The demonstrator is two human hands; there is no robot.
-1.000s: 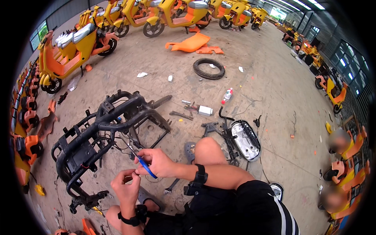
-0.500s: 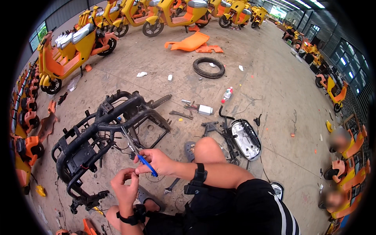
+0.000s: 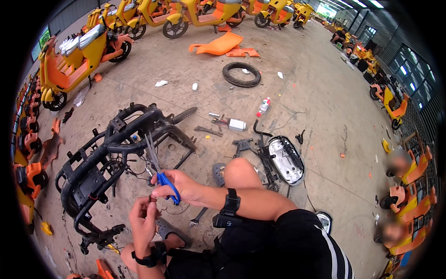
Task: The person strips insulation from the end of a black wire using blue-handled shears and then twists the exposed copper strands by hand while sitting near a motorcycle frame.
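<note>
My right hand (image 3: 174, 188) is closed on scissors with blue handles (image 3: 168, 185), whose long metal blades (image 3: 152, 153) point up toward the black tubular scooter frame (image 3: 121, 148) lying at the left. My left hand (image 3: 143, 218) sits just below and left of it, thumb and fingers pinched on a short dark piece like wire (image 3: 152, 200), partly hidden by the fingers. Loose cables (image 3: 116, 168) hang inside the frame. My bent knee (image 3: 244, 174) is just beyond my right forearm.
Around me on the concrete floor lie a metal controller box (image 3: 237, 124), bottle (image 3: 263, 106), white-lined housing (image 3: 285, 160), tire (image 3: 241, 74) and orange panel (image 3: 213, 46). Yellow scooters (image 3: 76, 63) line both sides and the back. A person (image 3: 338, 36) sits far right.
The scissors have tilted more upright, blades higher against the frame, and their blue handles have moved left with my right hand. My left hand has risen slightly. The view has shifted a little.
</note>
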